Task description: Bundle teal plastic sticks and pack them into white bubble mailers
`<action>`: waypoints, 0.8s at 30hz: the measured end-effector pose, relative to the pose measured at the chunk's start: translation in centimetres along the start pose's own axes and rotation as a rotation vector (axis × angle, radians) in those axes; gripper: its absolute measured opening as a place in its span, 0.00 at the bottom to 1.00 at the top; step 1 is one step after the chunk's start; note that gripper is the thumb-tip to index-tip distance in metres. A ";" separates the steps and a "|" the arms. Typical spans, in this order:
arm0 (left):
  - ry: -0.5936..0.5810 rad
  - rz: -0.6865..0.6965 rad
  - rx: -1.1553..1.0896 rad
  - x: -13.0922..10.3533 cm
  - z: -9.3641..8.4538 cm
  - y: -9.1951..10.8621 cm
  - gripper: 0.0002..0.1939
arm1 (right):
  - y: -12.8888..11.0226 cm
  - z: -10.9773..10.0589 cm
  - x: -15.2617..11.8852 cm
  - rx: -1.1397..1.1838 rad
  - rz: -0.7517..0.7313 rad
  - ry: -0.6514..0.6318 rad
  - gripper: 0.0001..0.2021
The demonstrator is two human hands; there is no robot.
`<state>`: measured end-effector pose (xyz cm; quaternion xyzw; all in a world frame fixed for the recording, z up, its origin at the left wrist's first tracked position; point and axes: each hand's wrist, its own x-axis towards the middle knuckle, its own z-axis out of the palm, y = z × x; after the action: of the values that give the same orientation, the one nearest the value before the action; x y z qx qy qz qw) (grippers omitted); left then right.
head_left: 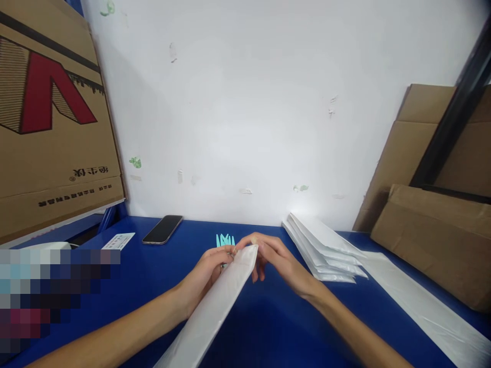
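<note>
A long, flat white sleeve (226,296) with a plastic sheen runs up from the bottom edge, its upper end tilted away from me. My left hand (207,273) is closed around its left side near the top. At the upper corner, the bent fingers of my right hand (274,255) pinch the sleeve's end. Just behind my hands, thin teal pointed pieces (225,240) lie on the blue table (280,322); my fingers partly hide them. To the right of my right hand lies a stack of similar white sleeves (326,250).
Another long white strip (425,306) stretches toward the lower right. A phone (163,229) and a printed card (119,241) lie at the left. Cardboard boxes (57,117) flank the table, with a brown carton (433,240) at the right. A white wall (238,102) closes off the back.
</note>
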<state>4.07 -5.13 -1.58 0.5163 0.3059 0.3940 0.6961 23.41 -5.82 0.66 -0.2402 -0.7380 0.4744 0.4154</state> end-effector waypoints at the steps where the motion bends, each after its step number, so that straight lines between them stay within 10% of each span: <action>1: -0.033 -0.012 -0.017 -0.1 0.2 0.1 0.09 | -0.1 0.2 0.0 -0.010 -0.013 -0.015 0.22; 11: 0.023 -0.088 -0.127 -0.1 0.7 -0.7 0.05 | -1.6 0.8 -0.5 -0.401 -0.121 0.047 0.05; 16: -0.008 -0.101 -0.077 -0.5 0.8 -0.5 0.11 | -3.3 1.0 -0.6 -0.730 -0.205 0.031 0.11; 20: -0.026 0.096 0.026 0.1 -0.2 -0.1 0.15 | -6.6 -0.8 0.0 -0.877 -0.257 0.150 0.13; 24: 0.258 0.450 0.271 1.8 -2.9 0.5 0.11 | -7.3 -4.3 2.3 -1.215 -0.157 0.268 0.12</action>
<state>2.38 -2.12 -1.91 0.6052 0.3196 0.5563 0.4712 26.02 -5.11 8.99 -0.4358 -0.8329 -0.0960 0.3272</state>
